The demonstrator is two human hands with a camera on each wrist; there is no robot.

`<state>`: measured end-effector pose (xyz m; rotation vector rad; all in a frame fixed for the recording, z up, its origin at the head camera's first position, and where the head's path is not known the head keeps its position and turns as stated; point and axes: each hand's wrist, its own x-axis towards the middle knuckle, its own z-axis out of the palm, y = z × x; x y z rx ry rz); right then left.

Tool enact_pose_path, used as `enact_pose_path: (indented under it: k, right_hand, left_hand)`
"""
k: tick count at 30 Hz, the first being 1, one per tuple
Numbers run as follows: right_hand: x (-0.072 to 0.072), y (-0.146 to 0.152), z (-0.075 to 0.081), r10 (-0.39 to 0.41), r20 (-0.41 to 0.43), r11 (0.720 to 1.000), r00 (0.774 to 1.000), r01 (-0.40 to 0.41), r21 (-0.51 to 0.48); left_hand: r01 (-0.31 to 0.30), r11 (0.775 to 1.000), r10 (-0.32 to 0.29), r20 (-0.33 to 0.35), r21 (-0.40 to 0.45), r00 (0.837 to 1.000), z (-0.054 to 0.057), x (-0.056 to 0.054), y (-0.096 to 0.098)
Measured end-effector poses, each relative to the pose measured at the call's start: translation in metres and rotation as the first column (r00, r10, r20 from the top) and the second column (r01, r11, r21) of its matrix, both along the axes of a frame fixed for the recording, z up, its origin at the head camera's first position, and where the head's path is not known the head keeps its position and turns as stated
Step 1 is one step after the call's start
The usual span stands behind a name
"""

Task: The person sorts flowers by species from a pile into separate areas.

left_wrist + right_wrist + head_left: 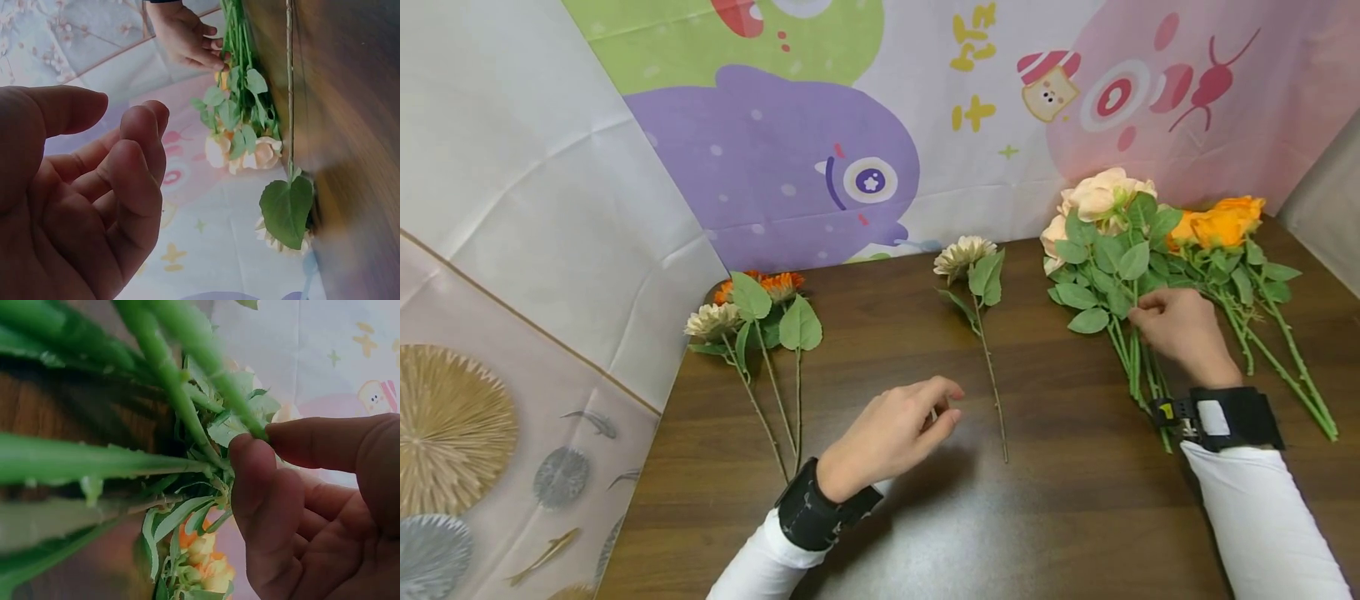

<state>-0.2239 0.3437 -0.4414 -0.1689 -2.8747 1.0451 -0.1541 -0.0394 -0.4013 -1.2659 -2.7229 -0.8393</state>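
Note:
My right hand is at the bunch of pale peach flowers at the right back. In the right wrist view, its thumb and finger pinch a green flower stem, with several more stems close by. Over the middle of the table hangs my left hand, holding nothing, its fingers loosely bent. Nearest to it lies a single cream flower with a thin brown stem and green leaves. The left wrist view shows that flower's leaf beyond the loose fingers.
Orange flowers with green stems lie at the far right, beside the peach ones. On the left are a cream flower and orange flowers, stems toward me. A printed cloth rises behind the brown wooden table.

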Motion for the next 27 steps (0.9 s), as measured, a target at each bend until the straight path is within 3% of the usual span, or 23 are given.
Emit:
enact_pose_path:
  k: [8, 14, 21, 27]
  right_hand:
    - [0.000, 0.002, 0.001, 0.026, 0.040, 0.998, 0.999, -0.028, 0.058]
    - [0.001, 0.002, 0.003, 0.005, 0.073, 0.996, 0.997, -0.011, 0.083]
    - [0.004, 0.005, 0.007, -0.014, 0.066, 0.996, 0.998, 0.008, 0.094]
    - [0.006, 0.002, 0.014, -0.054, -0.019, 0.995, 0.998, 0.056, 0.081]
  left_hand:
    - [-0.048, 0.999, 0.048, 0.011, 0.005, 0.999, 0.000, -0.007, -0.008]
    - [-0.177, 0.984, 0.177, 0.001, 0.011, 0.984, 0.003, -0.019, -0.021]
    - [-0.383, 0.923, 0.384, 0.070, -0.026, 0.921, 0.009, -0.043, -0.056]
    - [-0.527, 0.847, 0.531, 0.134, -0.071, 0.836, 0.005, -0.061, -0.089]
